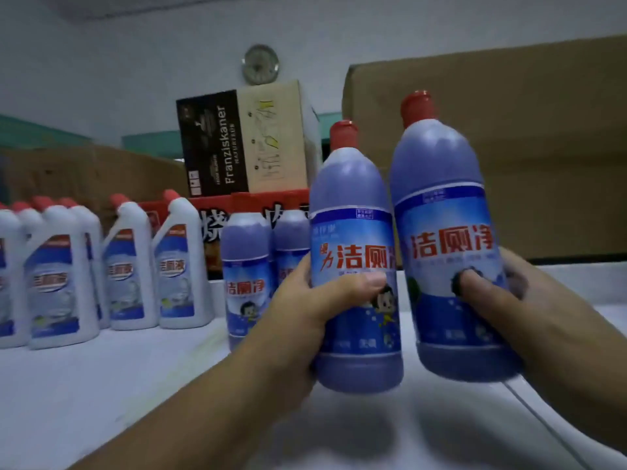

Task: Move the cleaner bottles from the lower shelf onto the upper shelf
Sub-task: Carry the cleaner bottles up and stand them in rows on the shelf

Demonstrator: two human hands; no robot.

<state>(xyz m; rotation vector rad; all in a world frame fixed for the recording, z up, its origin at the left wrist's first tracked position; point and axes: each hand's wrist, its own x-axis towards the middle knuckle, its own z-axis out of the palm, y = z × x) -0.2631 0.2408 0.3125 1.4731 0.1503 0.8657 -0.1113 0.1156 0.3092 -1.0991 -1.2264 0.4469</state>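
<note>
I hold two blue cleaner bottles with red caps upright above the white shelf top (118,385). My left hand (305,310) grips the left bottle (353,232) around its lower label, thumb across the front. My right hand (529,300) grips the right bottle (448,205), which tilts slightly and sits higher. Both bottles hang a little above the shelf surface. Two more blue bottles (247,266) stand on the shelf just behind my left hand, partly hidden by it.
Several white angled-neck cleaner bottles (125,266) with red caps stand in rows at the left. A red carton (217,225), a black-and-tan box (244,140) and a large brown cardboard box (526,147) line the back.
</note>
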